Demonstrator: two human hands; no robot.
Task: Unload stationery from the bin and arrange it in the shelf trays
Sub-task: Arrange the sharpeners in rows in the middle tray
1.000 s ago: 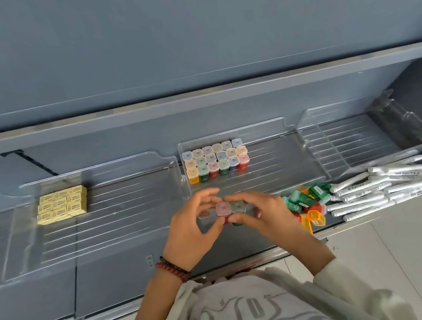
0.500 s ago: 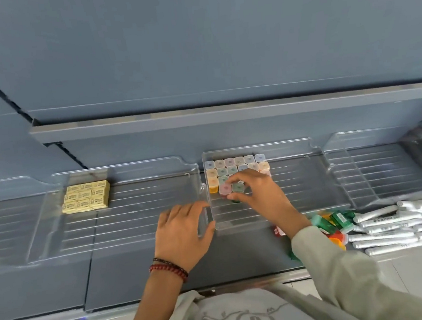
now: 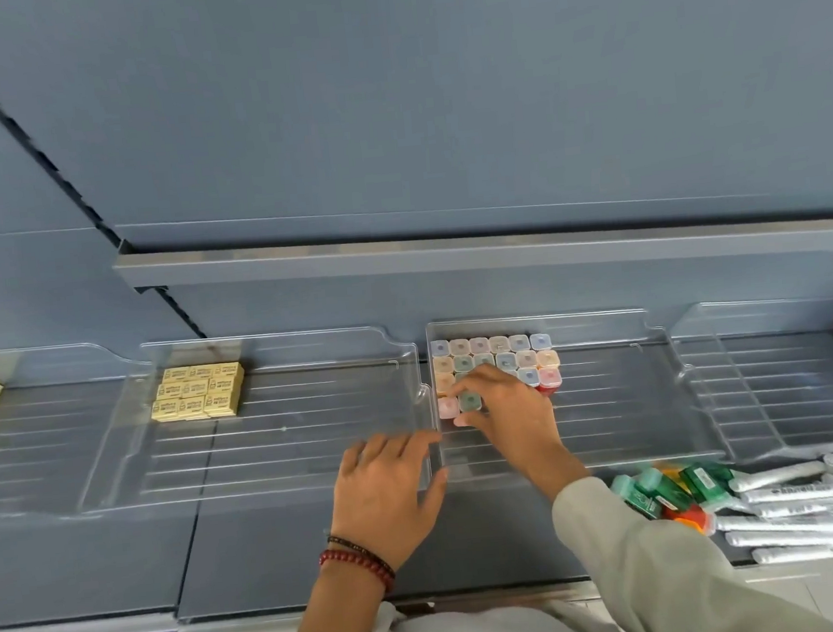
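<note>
Boxes (image 3: 500,344) look light, rigid, slick: your right hand (image 3: 508,408) pinches the front green box (image 3: 470,401) by its sides; left hand (image 3: 385,495) lies flat, fingers spread.

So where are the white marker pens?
Head view, bottom right: the white marker pens lie piled on the grey shelf, beside the green and orange packets.

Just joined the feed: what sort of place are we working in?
Probably a shop's stationery aisle: a grey wall shelf lined with clear plastic trays, holding neat rows of small coloured boxes and yellow blocks, with white markers heaped at its edge.
</note>
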